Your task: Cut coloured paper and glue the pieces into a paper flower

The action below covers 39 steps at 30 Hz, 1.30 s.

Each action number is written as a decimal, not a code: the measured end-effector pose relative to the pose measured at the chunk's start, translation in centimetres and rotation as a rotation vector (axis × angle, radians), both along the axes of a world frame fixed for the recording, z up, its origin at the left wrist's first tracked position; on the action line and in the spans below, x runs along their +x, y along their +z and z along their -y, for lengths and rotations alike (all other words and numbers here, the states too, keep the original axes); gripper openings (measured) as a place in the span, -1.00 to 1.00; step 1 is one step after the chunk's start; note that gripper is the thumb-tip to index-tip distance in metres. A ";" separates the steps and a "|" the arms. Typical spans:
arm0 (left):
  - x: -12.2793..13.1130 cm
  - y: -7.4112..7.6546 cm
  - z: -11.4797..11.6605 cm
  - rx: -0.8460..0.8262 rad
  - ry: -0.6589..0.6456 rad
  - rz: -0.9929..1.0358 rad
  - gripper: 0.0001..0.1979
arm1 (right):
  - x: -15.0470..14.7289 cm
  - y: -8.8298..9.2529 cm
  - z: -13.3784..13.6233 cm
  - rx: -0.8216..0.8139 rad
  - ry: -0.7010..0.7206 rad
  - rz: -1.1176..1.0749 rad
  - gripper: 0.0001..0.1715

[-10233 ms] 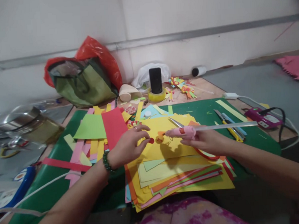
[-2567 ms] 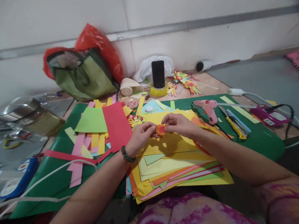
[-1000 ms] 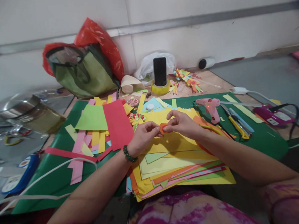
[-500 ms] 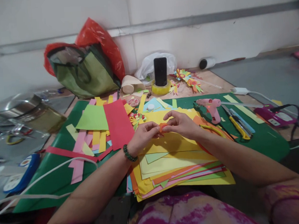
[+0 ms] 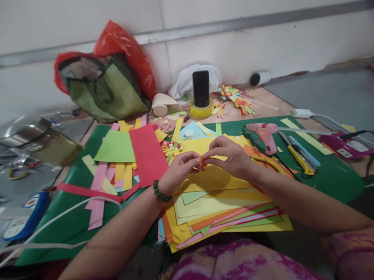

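Note:
Between the fingertips of both hands is a small orange paper piece [image 5: 202, 161], mostly covered by the fingers. My left hand [image 5: 186, 165], with a dark green bead bracelet [image 5: 161, 191] at its wrist, pinches it from the left. From the right, my right hand [image 5: 228, 155] pinches it between thumb and fingers. Both hands are above a stack of coloured paper sheets [image 5: 215, 205], mainly yellow. Just beyond the left hand sits a multicoloured paper flower [image 5: 171, 148]. The yellow handle of scissors [image 5: 268, 162] shows by my right wrist.
On the green mat [image 5: 336, 174] at right lie a pink glue gun [image 5: 265, 134], a yellow cutter [image 5: 301, 159] and a purple power strip [image 5: 347, 145]. Red paper [image 5: 148, 154] and strips lie left. A phone [image 5: 201, 89] stands in yellow tape [image 5: 201, 109]; a white cable [image 5: 53, 224] crosses front left.
The right fingers have come down and closed more tightly on the orange paper piece. My left hand has barely moved.

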State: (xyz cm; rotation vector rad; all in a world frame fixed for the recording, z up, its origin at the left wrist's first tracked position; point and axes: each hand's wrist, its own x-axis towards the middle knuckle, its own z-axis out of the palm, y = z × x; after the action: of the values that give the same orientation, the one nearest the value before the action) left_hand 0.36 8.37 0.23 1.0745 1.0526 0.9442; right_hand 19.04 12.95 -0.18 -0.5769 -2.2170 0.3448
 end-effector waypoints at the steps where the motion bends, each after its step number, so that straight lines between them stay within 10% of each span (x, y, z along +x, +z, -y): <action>1: 0.0 0.0 0.0 0.001 -0.005 0.005 -0.82 | 0.0 0.0 0.0 0.013 0.007 -0.006 -0.92; 23: -0.2 -0.1 -0.3 0.016 0.013 -0.017 -0.78 | 0.0 0.2 -0.1 0.219 0.086 -0.059 -0.83; 39: -0.3 0.1 -0.1 0.175 0.045 -0.170 -0.78 | 0.2 0.7 0.1 -0.425 0.045 -0.162 -0.77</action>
State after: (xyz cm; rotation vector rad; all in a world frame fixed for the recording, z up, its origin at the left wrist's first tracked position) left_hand 0.03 8.51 0.36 1.2981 1.1526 1.0087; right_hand 19.23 12.83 0.50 -0.6954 -2.0100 0.8679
